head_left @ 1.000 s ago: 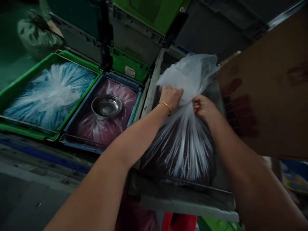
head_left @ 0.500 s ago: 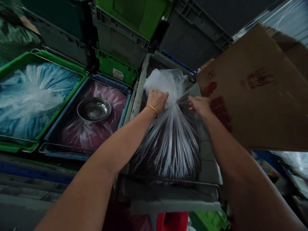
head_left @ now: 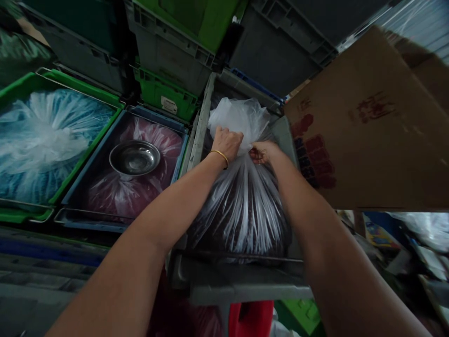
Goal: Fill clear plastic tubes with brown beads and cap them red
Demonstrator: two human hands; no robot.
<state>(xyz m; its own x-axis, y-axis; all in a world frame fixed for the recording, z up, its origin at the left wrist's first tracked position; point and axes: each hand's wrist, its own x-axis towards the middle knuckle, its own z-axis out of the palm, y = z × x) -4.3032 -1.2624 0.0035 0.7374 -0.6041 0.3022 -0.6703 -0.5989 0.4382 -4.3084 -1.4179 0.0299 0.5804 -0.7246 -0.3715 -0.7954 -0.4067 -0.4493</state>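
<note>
A clear plastic bag (head_left: 242,210) of dark contents sits in the grey crate (head_left: 245,286). At its gathered neck the left hand (head_left: 228,142) is clenched round the plastic, and the right hand (head_left: 263,152) pinches it just beside. Left of them, a steel bowl (head_left: 134,157) rests on a reddish bag in a blue crate (head_left: 91,220). A cardboard box (head_left: 379,140) stands to the right.

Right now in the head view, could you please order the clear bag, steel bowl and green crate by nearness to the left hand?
1. clear bag, in the left hand.
2. steel bowl, to its left.
3. green crate, far left.
</note>
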